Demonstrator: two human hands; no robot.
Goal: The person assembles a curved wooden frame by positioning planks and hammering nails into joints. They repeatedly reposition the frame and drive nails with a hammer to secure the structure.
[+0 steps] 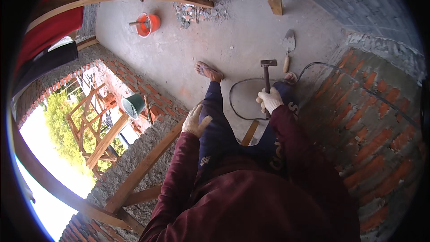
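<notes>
My right hand (270,100) is closed round the handle of a hammer (268,72), its dark head pointing away from me above the floor. My left hand (196,122) rests on my left thigh with its fingers stretched out, and nothing is in it. Beyond the hammer, a trowel (289,47) with a wooden handle lies on the concrete floor. A dark hose or cable (233,94) loops on the floor round the hammer's left side and runs off to the right over the brick wall. A wooden strip (250,132) shows between my legs.
An orange bucket (154,23) stands at the far left, near scattered rubble (197,14). A green bucket (133,106) sits at the left wall opening. Timber beams (148,166) cross on the left and overhead. A partly mortared brick wall (371,130) rises at right.
</notes>
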